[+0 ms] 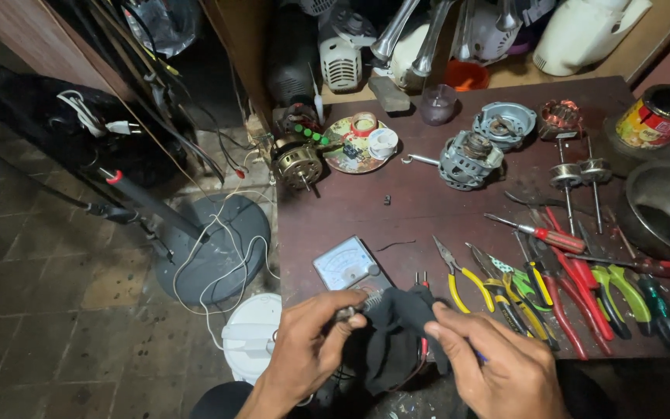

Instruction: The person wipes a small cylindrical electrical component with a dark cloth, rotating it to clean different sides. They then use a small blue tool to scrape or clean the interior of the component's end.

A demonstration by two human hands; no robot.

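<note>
Pinching a small metal ribbed part (353, 309), the left hand (309, 341) is closed beside a black cloth (394, 326) gripped by the right hand (498, 365). A round tin with a red-and-yellow label (658, 115) is seen at the far right corner of the dark red surface (420, 206).

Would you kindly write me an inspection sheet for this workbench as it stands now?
Surface: dark red-brown table, crowded.
Job's things: black cloth and small metal part, over an analogue multimeter.
Clutter: pliers and screwdrivers, motor housing, rotor shafts, steel bowl, tin can.
Grips: left hand pinches the part; right hand holds the cloth.
Cables: white cord across fan base.
Surroundings: tiled floor.
</note>
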